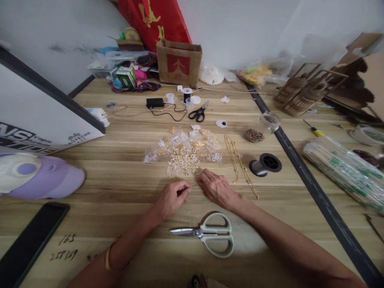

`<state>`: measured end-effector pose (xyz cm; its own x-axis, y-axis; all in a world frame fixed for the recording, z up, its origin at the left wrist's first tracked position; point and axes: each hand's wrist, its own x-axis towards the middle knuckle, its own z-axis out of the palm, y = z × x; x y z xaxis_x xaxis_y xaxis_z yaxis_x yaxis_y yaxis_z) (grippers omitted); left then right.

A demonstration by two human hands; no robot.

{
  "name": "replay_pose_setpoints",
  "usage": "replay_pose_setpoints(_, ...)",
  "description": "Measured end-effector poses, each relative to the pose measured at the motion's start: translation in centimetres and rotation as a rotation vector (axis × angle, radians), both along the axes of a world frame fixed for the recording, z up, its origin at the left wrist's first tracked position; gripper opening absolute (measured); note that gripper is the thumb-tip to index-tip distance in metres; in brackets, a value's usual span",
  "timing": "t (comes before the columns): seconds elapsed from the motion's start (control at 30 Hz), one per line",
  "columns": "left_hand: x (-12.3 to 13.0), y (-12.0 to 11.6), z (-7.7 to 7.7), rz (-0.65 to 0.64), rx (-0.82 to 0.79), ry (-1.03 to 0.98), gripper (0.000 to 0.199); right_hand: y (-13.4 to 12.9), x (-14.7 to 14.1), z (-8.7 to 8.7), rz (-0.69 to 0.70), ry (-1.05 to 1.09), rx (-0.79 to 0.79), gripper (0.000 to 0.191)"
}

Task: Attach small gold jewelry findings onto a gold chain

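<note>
My left hand is over the table with thumb and forefinger pinched together; what lies between them is too small to make out. To its right rests my right hand, palm down, its fingers curled together and the tips at the tabletop, hiding anything under them. A few tiny metal pieces lie between the two hands. Just beyond spreads a pile of small clear and gold beads, with little plastic bags of findings behind it. Scissors with pale green handles lie nearest me, blades pointing left.
Two gold chains and a wire spool lie right of my hands. Farther back are black scissors and a jar of coloured beads. A phone and a purple-white device occupy the left.
</note>
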<state>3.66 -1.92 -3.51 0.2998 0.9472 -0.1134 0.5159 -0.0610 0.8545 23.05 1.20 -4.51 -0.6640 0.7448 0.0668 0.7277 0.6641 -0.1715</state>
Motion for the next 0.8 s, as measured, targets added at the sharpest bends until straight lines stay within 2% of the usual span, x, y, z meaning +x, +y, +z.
replay_pose_setpoints(0.33, -0.16, 0.04, -0.63, 0.037, -0.065, -0.113, 0.015, 0.04, -0.03, -0.52, 0.002, -0.057, 0.006, 0.012)
replay_pose_setpoints(0.8, -0.2, 0.05, -0.72, 0.044, -0.098, -0.13, 0.015, 0.08, -0.03, -0.56, -0.004, -0.011, 0.041, 0.012)
